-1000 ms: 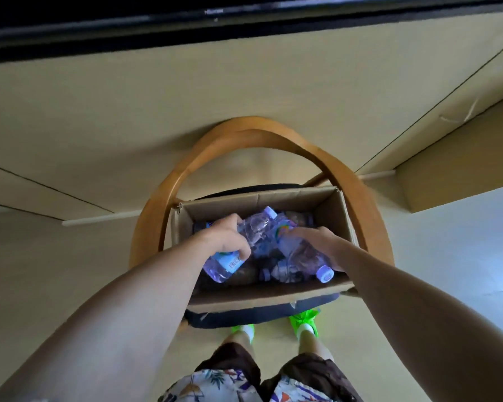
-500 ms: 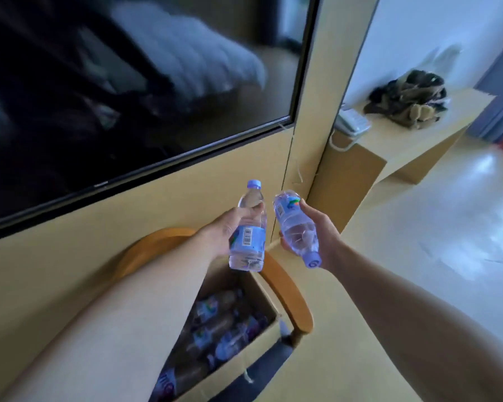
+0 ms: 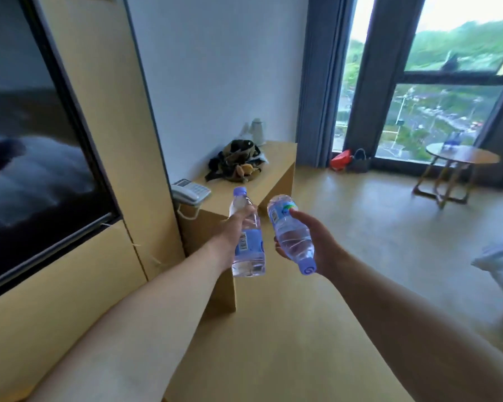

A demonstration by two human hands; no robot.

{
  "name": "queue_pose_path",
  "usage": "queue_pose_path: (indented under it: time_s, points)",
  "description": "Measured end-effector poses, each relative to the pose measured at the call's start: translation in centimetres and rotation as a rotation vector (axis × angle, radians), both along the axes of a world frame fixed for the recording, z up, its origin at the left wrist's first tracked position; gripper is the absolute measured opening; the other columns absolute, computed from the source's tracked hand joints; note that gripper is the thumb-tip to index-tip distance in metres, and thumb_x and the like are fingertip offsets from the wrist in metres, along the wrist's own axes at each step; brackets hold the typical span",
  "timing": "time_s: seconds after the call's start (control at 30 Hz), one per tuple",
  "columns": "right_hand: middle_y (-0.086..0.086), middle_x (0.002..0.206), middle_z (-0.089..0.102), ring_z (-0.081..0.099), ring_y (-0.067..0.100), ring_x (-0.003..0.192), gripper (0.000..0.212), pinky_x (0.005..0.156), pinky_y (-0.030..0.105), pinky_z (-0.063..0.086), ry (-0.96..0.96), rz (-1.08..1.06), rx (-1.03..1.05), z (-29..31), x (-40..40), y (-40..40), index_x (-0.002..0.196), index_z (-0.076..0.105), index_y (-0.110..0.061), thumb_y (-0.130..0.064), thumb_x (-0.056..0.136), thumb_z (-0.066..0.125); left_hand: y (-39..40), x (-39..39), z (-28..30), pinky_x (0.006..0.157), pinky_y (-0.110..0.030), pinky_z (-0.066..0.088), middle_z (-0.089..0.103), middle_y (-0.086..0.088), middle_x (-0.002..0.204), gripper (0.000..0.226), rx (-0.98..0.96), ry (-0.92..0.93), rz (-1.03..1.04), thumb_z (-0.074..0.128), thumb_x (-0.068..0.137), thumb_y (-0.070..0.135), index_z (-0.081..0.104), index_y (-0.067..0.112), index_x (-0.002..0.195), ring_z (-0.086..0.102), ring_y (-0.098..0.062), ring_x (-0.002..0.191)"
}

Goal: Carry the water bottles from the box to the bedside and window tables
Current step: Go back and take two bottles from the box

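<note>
Hands around two bottles, desk ahead, round table beyond.

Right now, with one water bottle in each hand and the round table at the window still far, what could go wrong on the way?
1. The bottle in the right hand points cap-down; it might slip out through the grip.
2. The left hand holds its bottle close to the other; they could knock together while walking.
3. The round table already seems to carry something; a careless placement may topple it.
</note>
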State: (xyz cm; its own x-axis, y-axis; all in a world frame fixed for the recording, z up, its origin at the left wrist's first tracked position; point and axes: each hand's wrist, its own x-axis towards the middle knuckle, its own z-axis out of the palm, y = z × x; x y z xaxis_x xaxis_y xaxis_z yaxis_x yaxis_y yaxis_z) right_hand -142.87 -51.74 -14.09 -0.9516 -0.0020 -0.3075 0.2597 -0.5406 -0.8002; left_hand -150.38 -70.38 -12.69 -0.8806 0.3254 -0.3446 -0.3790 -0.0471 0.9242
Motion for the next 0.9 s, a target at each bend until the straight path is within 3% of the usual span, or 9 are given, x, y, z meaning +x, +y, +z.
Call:
queue_pose_path:
  time_s: [0.1, 0.2, 0.4, 0.57, 0.67, 0.9]
  points:
    - [0.012, 0.087, 0.064, 0.063, 0.023, 0.074, 0.054, 0.073, 0.034, 0.057, 0.027, -0.096, -0.052, 0.8, 1.9, 7.2, 0.117, 0.060, -0.003, -0.041, 0.082, 0.075, 7.7, -0.3, 0.6, 0.061, -0.035, 0.059, 0.076, -0.011, 0.082, 0.066, -0.014, 0.038, -0.088, 0.087, 0.048, 0.059, 0.075, 0.012, 0.092, 0.072, -0.027, 0.062]
    - [0.014, 0.088, 0.063, 0.062, 0.025, 0.076, 0.058, 0.079, 0.037, 0.053, 0.021, -0.210, -0.074, 1.1, 3.0, 13.3, 0.120, 0.057, -0.002, -0.040, 0.081, 0.075, 14.7, -0.6, 1.2, 0.066, -0.036, 0.058, 0.076, -0.009, 0.081, 0.058, -0.016, 0.055, -0.182, 0.089, 0.051, 0.057, 0.077, 0.014, 0.087, 0.072, -0.028, 0.066]
    - [0.016, 0.090, 0.065, 0.065, 0.027, 0.076, 0.063, 0.078, 0.037, 0.057, 0.021, -0.442, -0.046, 0.8, 3.2, 24.2, 0.123, 0.060, -0.001, -0.039, 0.076, 0.080, 28.3, -2.8, 1.9, 0.065, -0.038, 0.059, 0.073, -0.012, 0.082, 0.060, -0.023, 0.059, -0.383, 0.086, 0.065, 0.052, 0.072, 0.008, 0.103, 0.070, -0.028, 0.065]
    - [0.017, 0.098, 0.063, 0.064, 0.027, 0.084, 0.067, 0.088, 0.040, 0.053, 0.030, -0.573, -0.021, 0.1, 0.6, 33.3, 0.127, 0.057, -0.003, -0.042, 0.078, 0.079, 39.2, -6.8, 1.2, 0.075, -0.044, 0.063, 0.077, -0.018, 0.097, 0.067, -0.067, 0.108, -0.504, 0.083, 0.070, 0.057, 0.072, 0.007, 0.112, 0.074, -0.031, 0.071]
    - [0.016, 0.096, 0.063, 0.064, 0.027, 0.084, 0.064, 0.085, 0.039, 0.054, 0.029, -0.654, -0.004, 0.5, -2.3, 38.9, 0.128, 0.057, -0.003, -0.041, 0.080, 0.077, 46.1, -10.6, 1.1, 0.074, -0.043, 0.062, 0.077, -0.019, 0.101, 0.068, -0.062, 0.124, -0.595, 0.082, 0.072, 0.057, 0.070, 0.006, 0.116, 0.074, -0.030, 0.070]
    - [0.017, 0.093, 0.069, 0.066, 0.029, 0.084, 0.064, 0.079, 0.039, 0.058, 0.005, -0.810, 0.070, 3.0, -8.4, 51.1, 0.124, 0.059, -0.005, -0.043, 0.077, 0.080, 61.4, -18.4, 3.4, 0.094, -0.053, 0.059, 0.073, -0.022, 0.114, 0.070, -0.057, 0.115, -0.746, 0.078, 0.076, 0.059, 0.063, 0.009, 0.122, 0.074, -0.040, 0.099]
